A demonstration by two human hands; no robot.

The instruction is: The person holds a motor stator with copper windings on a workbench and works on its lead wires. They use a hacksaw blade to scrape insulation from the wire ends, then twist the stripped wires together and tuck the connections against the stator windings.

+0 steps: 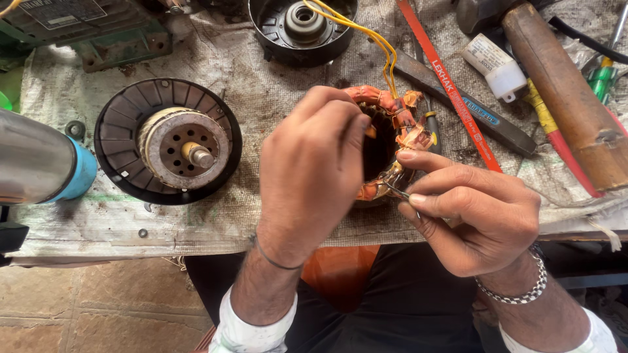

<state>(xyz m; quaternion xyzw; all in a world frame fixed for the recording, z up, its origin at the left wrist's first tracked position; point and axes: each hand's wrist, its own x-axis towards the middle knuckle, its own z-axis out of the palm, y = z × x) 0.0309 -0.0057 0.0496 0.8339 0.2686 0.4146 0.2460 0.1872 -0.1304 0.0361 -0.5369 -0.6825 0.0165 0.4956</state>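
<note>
Left hand (314,173) grips the copper coil ring (392,140) near the desk's front edge, covering most of it; right hand (474,212) pinches a thin metal tool (396,191) against the ring's lower side. Yellow wires (366,33) run up to a black round cover (302,29). A finned black wheel (169,140) lies left, an orange saw blade (451,88) and wooden handle (566,91) right. Stained cloth (261,91) covers the desk (98,252).

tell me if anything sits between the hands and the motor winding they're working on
Nothing visible does. The left hand rests directly on the copper winding, and the right hand pinches a thin metal tool whose tip reaches the coil's lower edge.
</note>
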